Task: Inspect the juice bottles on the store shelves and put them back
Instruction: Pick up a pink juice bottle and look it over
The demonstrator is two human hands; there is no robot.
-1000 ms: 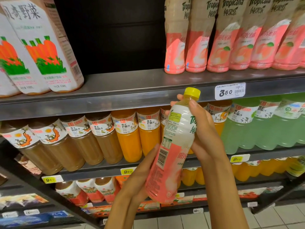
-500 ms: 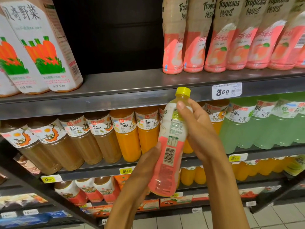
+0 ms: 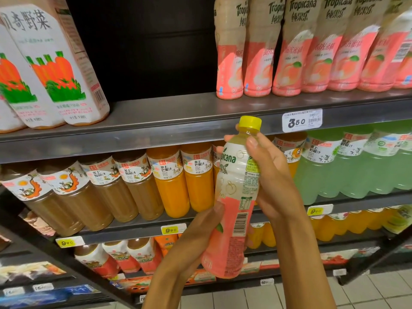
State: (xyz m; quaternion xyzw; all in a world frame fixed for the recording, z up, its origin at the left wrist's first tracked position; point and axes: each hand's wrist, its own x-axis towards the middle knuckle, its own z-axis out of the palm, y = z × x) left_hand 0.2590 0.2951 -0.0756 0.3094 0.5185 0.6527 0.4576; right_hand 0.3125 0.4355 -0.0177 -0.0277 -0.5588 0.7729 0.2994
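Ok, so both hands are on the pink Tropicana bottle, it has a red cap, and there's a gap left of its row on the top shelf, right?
Not quite: the cap is yellow, not red, as the head view shows. The rest holds: the left hand and right hand both hold the pink Tropicana bottle, and the top shelf has a gap left of its row.

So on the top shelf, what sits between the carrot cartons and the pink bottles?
Nothing: the head view shows bare shelf between the carrot cartons and the pink bottles.
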